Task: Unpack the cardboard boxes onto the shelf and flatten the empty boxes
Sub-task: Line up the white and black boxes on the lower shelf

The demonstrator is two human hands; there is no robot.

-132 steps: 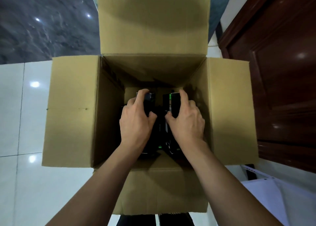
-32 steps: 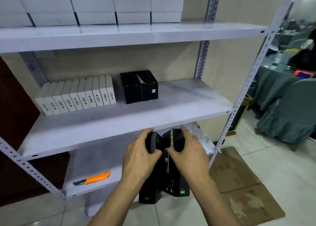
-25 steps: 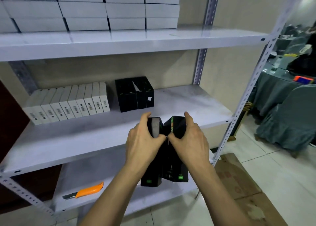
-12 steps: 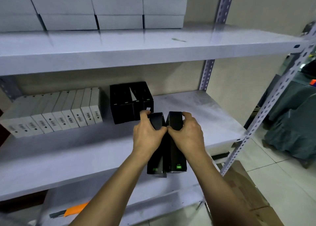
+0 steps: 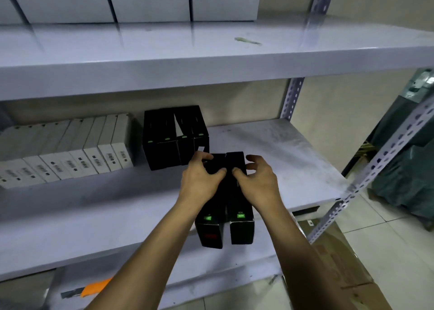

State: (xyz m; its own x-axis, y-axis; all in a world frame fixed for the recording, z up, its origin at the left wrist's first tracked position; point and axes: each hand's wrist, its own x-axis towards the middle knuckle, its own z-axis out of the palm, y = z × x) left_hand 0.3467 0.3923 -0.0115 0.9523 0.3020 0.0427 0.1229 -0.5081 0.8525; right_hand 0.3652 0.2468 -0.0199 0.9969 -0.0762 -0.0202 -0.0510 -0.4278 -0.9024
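Grey metal shelving unit [image 5: 234, 58] against a beige wall. Left hand [image 5: 199, 180] grips one tall black carton [image 5: 210, 225], right hand [image 5: 256, 183] grips a second black carton [image 5: 240, 223] with thumb curled on its top, fingers partly lifted. Both cartons sit side by side over the middle shelf's front edge, near the black boxes [image 5: 175, 137] standing at the back. White boxes [image 5: 70, 152] left of those. Orange utility knife [image 5: 87, 291] on the lower shelf.

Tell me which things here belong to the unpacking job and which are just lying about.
Part of the job:
left hand and right hand, each gripping one of the two black boxes
middle shelf
black boxes already shelved

Lying about:
white boxes
orange box cutter
flattened cardboard
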